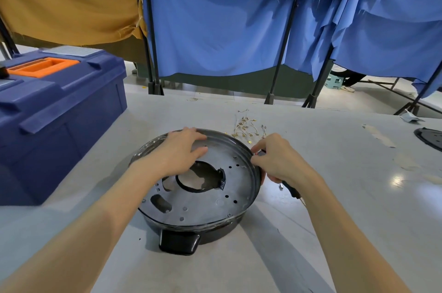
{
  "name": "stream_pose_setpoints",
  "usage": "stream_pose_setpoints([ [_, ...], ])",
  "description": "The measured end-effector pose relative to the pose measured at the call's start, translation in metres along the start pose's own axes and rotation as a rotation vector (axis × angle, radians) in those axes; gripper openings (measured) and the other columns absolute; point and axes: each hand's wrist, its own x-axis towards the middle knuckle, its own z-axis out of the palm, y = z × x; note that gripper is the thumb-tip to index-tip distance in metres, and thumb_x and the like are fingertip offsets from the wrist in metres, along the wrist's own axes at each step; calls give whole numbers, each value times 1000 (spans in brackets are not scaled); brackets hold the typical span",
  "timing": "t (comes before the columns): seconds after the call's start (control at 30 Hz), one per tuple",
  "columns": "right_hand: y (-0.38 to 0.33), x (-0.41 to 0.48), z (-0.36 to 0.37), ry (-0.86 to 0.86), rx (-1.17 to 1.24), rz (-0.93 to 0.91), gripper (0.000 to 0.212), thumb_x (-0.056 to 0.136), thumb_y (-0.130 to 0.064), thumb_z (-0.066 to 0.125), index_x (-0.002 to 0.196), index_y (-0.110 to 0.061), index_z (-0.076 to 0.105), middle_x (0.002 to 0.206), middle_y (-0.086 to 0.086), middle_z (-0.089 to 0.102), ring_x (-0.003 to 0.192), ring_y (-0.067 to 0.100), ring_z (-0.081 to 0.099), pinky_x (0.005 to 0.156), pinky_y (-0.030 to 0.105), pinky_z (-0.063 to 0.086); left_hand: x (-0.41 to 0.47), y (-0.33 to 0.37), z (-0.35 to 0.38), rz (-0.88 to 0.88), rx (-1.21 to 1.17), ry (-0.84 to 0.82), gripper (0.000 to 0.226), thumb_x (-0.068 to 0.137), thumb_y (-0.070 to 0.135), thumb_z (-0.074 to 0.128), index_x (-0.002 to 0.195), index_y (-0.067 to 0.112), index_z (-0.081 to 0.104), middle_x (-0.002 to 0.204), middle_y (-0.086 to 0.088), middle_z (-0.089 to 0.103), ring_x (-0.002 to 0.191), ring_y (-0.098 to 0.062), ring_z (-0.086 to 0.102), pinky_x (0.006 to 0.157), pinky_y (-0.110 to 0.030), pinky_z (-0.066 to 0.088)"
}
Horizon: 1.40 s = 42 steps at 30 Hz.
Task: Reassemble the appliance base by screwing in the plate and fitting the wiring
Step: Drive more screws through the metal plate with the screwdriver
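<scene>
The appliance base (181, 242) sits upside down on the counter (334, 197), metal plate (203, 204) upward; the left hand (178, 151) lies flat, fingers straight, on the plate's far side, probably steadying it; the right hand (277, 161) curls round a dark screwdriver (290, 191) at the right rim, likely reaching a screw; wiring (246, 126) lies just beyond; a toolbox (59, 106) hems the left, while the right offers more room.

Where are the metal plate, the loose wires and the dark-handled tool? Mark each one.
metal plate (210, 206), head view: bare face of the plate near its front edge.
loose wires (245, 126), head view: middle of the bundle.
dark-handled tool (292, 190), head view: handle end sticking out below the right hand (279, 161).
</scene>
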Motion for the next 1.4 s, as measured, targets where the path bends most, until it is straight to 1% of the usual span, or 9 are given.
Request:
stream_pose_setpoints([
  [0.07, 5, -2, -11, -18, 65, 14, 18, 93, -12, 56, 103, 1, 65, 47, 8, 65, 27, 13, 31, 33, 17, 28, -12, 8, 7, 106, -65, 54, 35, 98, 33, 53, 132, 24, 59, 144, 1, 47, 134, -18, 40, 112, -35, 28],
  [0.17, 19, -1, -28, 32, -16, 72, 15, 91, -16, 65, 88, -2, 69, 60, 12, 70, 27, 12, 31, 34, 17, 29, -30, 21, 14, 193, -194, 52, 19, 91, 26, 66, 109, 26, 73, 102, 7, 65, 90, 1, 57, 85, -16, 44],
  [0.33, 44, 3, -25, -3, -301, 240, 19, 84, -12, 72, 78, 2, 61, 56, 11, 62, 38, 17, 43, 47, 25, 37, -43, 29, 17, 196, -273, -110, 14, 81, 18, 78, 94, 23, 77, 77, -1, 69, 62, -4, 55, 59, -8, 40],
  [0.5, 53, 10, -10, 0, -416, 269, 40, 78, -20, 80, 64, -9, 44, 42, -1, 52, 39, 16, 44, 48, 26, 36, -46, 28, 18, 180, -321, -142, 15, 81, 14, 78, 94, 22, 79, 77, -3, 69, 60, -1, 51, 57, -9, 40],
  [0.8, 50, 8, -2, -26, -453, 270, 35, 84, -11, 69, 68, -11, 38, 62, 6, 51, 48, 19, 41, 49, 26, 35, -50, 26, 18, 191, -347, -92, 11, 86, 20, 73, 94, 24, 78, 75, 2, 67, 58, 6, 49, 57, -7, 39],
  [1.03, 6, -20, -37, 65, 81, -10, 14, 82, -5, 73, 71, 2, 70, 64, 17, 70, 29, 11, 36, 36, 17, 31, -57, 50, 23, 246, -586, 186, 24, 81, 13, 76, 99, 29, 76, 71, 12, 69, 60, 5, 55, 62, -9, 41],
  [1.17, -23, -42, -44, -190, 399, -182, 9, 77, -7, 78, 78, -1, 71, 66, 20, 70, 32, 13, 32, 35, 20, 29, -61, 68, 20, 333, -725, 391, 22, 78, 8, 78, 92, 24, 78, 75, 13, 69, 66, 5, 58, 65, -8, 41],
  [1.23, -26, -44, -45, -286, 471, -207, 21, 71, -12, 79, 84, 0, 67, 66, 22, 68, 30, 12, 31, 35, 19, 30, -63, 72, 18, 349, -736, 461, 17, 76, 7, 78, 88, 19, 79, 77, 12, 69, 74, 2, 62, 71, -8, 40],
  [1.4, -24, -42, -39, -352, 509, -249, 29, 64, -17, 79, 85, 1, 67, 68, 23, 69, 29, 12, 32, 36, 16, 31, -66, 73, 16, 370, -723, 516, 13, 73, 3, 79, 77, 14, 77, 73, 12, 67, 72, 2, 61, 72, -9, 40],
])
